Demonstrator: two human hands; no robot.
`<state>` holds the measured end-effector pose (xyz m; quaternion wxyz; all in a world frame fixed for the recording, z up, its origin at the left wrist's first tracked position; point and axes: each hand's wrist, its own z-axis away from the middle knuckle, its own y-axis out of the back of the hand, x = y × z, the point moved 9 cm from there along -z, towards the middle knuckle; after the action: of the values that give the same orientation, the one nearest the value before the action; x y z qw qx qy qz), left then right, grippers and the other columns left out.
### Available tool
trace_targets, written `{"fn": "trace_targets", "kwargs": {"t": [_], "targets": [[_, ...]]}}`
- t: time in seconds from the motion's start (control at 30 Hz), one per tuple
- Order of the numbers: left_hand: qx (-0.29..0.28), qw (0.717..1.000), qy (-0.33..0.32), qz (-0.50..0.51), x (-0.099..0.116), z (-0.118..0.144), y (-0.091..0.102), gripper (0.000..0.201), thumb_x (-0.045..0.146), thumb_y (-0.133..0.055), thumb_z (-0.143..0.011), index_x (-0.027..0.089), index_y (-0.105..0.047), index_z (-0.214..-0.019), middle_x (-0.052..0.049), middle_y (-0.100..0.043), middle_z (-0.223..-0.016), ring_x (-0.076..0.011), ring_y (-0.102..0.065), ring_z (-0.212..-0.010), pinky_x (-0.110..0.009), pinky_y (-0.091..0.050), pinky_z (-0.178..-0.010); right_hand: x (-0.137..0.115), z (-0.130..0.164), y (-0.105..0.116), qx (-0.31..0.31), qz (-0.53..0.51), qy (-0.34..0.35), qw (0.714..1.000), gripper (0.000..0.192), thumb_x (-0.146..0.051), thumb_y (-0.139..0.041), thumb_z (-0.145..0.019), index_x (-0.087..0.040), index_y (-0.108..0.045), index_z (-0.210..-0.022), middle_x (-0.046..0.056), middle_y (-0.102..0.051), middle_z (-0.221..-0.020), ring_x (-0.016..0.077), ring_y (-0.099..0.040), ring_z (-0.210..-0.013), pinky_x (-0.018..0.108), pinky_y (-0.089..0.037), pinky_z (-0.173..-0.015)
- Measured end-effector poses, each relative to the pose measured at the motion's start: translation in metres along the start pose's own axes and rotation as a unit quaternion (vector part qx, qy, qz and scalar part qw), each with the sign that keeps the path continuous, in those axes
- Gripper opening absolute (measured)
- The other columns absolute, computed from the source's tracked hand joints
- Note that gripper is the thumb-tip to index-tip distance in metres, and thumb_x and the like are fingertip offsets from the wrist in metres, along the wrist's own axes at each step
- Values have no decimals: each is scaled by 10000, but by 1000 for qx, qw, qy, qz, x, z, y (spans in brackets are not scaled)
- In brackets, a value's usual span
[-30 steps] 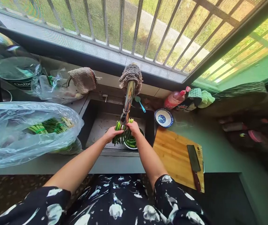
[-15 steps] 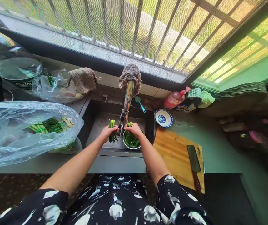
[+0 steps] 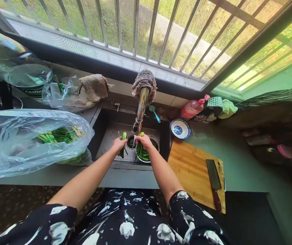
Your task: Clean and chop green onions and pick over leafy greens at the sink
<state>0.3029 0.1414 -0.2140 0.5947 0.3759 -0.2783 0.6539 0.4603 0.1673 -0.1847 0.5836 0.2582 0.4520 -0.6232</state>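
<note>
Head view, and the left hand (image 3: 118,145) is closed around one bunch (image 3: 124,136) of greens, low over the sink (image 3: 103,144)! Pale ends up towards the window, dark ends hanging back towards the person; the long axis runs nearly straight away from the body. Over to the right hand (image 3: 144,141), fingers pinched on a second bunch (image 3: 141,134), pale tips likewise pointing away, darker lengths dropping over the bowl (image 3: 144,161); whether they touch the greens inside, I can't tell. Between the hands, water (image 3: 134,140) runs down near the drain (image 3: 130,142), and the tap (image 3: 141,107) looms just beyond, its head hanging close over the gap. The right hand and wrist cover part of the bowl. Left of the sink, a bulging clear bag (image 3: 59,158) of more greens crowds the edge. On the right, it's the board (image 3: 187,170) carrying a cleaver (image 3: 213,173), handle towards the person, with a blue-rimmed dish (image 3: 180,129) just behind on the worktop (image 3: 240,170).
</note>
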Motion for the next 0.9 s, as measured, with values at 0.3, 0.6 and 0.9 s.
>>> {"fn": "trace_targets", "kwargs": {"t": [0.3,0.6,0.9], "targets": [[-60,988,40,133,8,22,-19,418,235,-783,-525,164,-535,-853,29,-580,-607,-123,-559,-510,-268,-468,-554,4,-4,-5,56,61,-12,997,254,-346,-687,-623,-173,-524,-533,-60,-407,-386,73,-343,-386,228,-276,-409],[-182,981,-50,50,17,39,-43,523,290,-843,-424,148,-651,-889,-39,-682,-824,-215,-616,-789,-323,-453,-753,15,-10,2,48,-14,-45,998,173,-272,-691,-596,-164,-575,-666,-23,-583,-569,118,-530,-522,258,-441,-570],[-189,981,-42,30,25,36,-36,417,261,-842,-374,159,-641,-724,-16,-648,-675,-185,-579,-642,-297,-447,-636,-27,-10,13,7,132,90,987,300,-436,-664,-629,-166,-534,-620,-54,-498,-569,79,-401,-550,203,-329,-550]]}}
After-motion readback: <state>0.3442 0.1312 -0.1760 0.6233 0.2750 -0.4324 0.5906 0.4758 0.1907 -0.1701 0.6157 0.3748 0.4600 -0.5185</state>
